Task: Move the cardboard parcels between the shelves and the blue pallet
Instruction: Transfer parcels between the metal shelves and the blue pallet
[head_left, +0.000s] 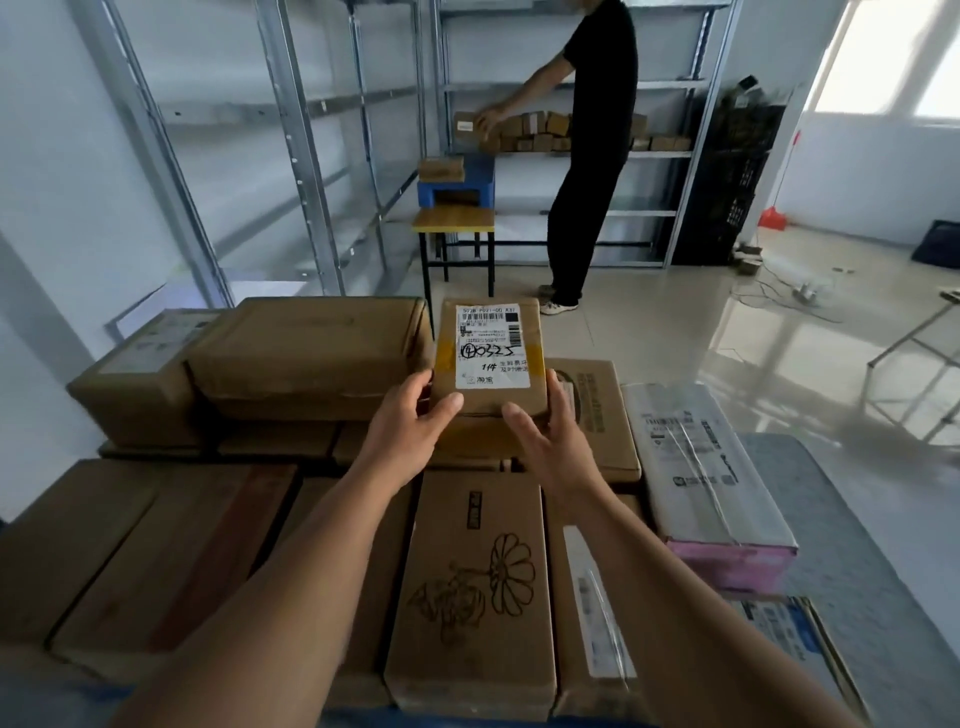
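Small labelled parcel (488, 358) sits atop the stacked cartons (311, 353). Left hand (410, 421) grips its left near corner, thumb on top; right hand (545, 431) clasps the right edge, fingers curled round the side.

Dim, bluish daylight from a blown-out window (893, 57), floor (769, 332) glare, perhaps motion-blurred, warped edges.
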